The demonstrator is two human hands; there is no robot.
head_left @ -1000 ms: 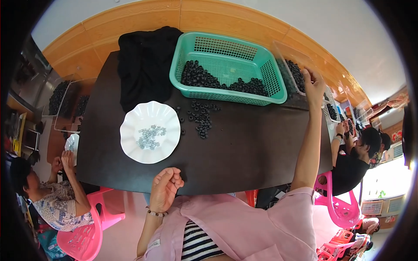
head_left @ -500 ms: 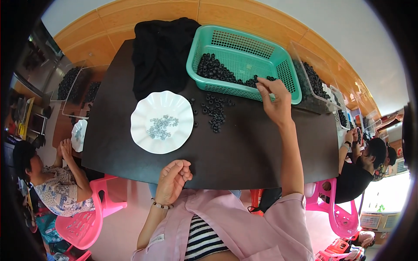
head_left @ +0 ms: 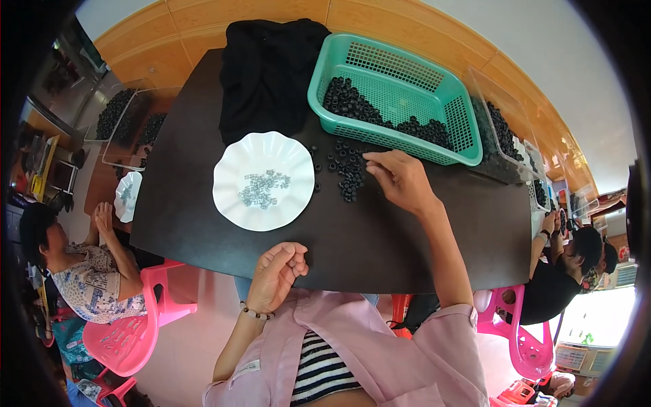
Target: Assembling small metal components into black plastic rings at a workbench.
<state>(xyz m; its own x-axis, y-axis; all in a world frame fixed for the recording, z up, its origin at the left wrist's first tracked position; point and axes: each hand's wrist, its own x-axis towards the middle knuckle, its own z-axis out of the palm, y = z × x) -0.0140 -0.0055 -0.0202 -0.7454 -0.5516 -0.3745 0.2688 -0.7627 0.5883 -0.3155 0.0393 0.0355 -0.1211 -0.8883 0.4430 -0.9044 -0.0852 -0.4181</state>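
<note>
My left hand (head_left: 277, 277) is curled at the table's near edge, thumb pressed to the fingers; whatever it may hold is hidden. Over the table my right hand (head_left: 405, 178) has its thumb and forefinger bent close together in a pinch, at the right side of a loose pile of small black ring-shaped parts (head_left: 348, 178). Anything between those fingertips is too small to make out. Left of the pile, a white scalloped plate (head_left: 234, 203) carries many tiny clear pieces (head_left: 264, 188). Behind the pile stands a green plastic basket (head_left: 386, 138) with more black parts (head_left: 352, 102) inside.
A black cloth (head_left: 264, 74) lies at the back of the dark table (head_left: 339, 258). Clear bins of black parts (head_left: 505, 136) stand to the right, with similar bins (head_left: 115, 125) at left. Co-workers sit on both sides, near pink chairs (head_left: 125, 342).
My right hand has moved left and toward me, from the basket's front rim to the loose pile on the table. My left hand stays curled in nearly the same place. The view has shifted slightly.
</note>
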